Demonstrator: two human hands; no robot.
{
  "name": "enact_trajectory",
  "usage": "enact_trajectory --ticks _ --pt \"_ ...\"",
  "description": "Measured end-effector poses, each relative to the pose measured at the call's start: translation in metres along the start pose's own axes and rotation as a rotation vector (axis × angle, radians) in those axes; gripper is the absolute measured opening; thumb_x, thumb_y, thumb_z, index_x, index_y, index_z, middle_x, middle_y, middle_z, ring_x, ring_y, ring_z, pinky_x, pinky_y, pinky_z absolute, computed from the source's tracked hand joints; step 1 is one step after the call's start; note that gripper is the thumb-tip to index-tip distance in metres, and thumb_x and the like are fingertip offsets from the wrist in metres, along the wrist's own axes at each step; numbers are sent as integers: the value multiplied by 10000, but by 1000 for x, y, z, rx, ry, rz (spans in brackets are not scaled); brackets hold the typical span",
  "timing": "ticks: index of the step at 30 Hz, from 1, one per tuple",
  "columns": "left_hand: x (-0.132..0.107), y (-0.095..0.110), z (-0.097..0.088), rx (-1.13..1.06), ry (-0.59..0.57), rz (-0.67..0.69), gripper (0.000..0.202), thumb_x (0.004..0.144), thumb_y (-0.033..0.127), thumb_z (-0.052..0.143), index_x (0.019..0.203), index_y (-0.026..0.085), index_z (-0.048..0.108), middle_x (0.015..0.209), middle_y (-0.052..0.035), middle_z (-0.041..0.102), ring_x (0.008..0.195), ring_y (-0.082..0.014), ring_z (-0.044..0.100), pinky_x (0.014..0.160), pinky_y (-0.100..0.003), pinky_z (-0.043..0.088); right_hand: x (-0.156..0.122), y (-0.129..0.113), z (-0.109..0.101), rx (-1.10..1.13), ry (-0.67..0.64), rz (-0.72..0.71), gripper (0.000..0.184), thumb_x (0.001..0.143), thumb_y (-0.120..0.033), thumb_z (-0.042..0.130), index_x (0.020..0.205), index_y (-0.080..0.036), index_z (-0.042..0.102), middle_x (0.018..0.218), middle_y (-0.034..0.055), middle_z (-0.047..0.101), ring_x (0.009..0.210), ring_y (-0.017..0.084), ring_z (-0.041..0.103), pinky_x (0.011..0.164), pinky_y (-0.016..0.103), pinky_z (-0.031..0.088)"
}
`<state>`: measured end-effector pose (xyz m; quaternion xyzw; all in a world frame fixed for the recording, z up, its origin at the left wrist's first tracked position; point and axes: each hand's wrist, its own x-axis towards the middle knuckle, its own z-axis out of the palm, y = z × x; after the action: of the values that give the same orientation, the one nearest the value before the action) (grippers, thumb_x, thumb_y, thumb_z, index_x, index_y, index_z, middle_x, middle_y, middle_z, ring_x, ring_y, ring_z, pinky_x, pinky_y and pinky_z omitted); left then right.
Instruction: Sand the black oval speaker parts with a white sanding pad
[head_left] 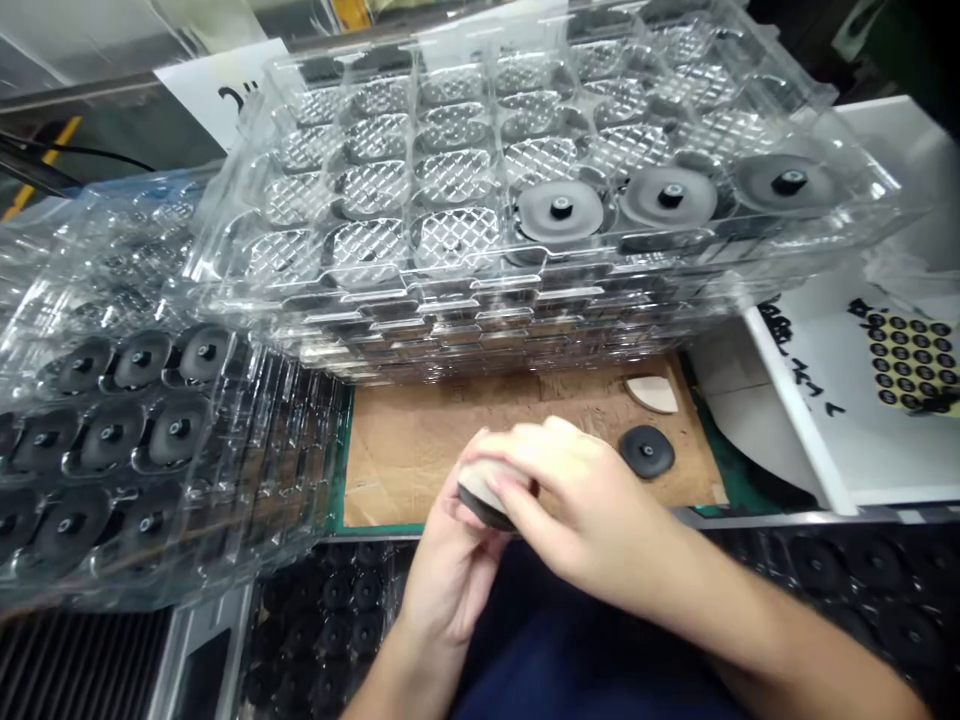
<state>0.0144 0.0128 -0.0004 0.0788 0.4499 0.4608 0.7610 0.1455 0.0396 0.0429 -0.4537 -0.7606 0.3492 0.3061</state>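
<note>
My left hand [450,560] and my right hand [577,510] meet over the front edge of a brown cardboard mat [405,450]. Together they grip a round disc part [487,497], dark below with a pale face on top. The right hand's fingers press down on its top; the left hand cups it from beneath. A loose black disc [646,450] lies on the mat just right of my hands, and a pale wedge-shaped piece [654,393] lies behind it.
A stack of clear plastic trays [420,230] stands behind the mat, with three grey discs [561,210] in its right pockets. Trays filled with black discs [112,430] sit at left. A white tray holding a sheet of round stickers [911,362] is at right.
</note>
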Motion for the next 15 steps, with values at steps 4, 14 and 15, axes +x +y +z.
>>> enact_trajectory --ticks 4,14,15 --pt "-4 6 7 -8 -6 -4 419 599 245 822 999 236 697 1011 -29 725 928 -176 662 824 -225 523 -9 0 1 39 143 -71 246 907 -121 418 1066 -79 601 971 86 693 810 177 605 745 317 422" --pt "-6 6 15 15 -129 -31 447 580 246 831 1010 258 708 984 -17 739 920 -166 670 821 -199 512 -16 -2 -14 54 98 -83 222 899 -114 433 1058 -128 587 950 48 698 793 155 602 721 291 425" --pt "-8 7 15 14 -122 -34 484 556 257 842 1020 270 706 1038 -17 731 946 -167 665 831 -198 507 -22 -1 -19 77 12 -61 210 892 -110 454 1044 -153 592 916 20 699 767 138 602 708 271 427"
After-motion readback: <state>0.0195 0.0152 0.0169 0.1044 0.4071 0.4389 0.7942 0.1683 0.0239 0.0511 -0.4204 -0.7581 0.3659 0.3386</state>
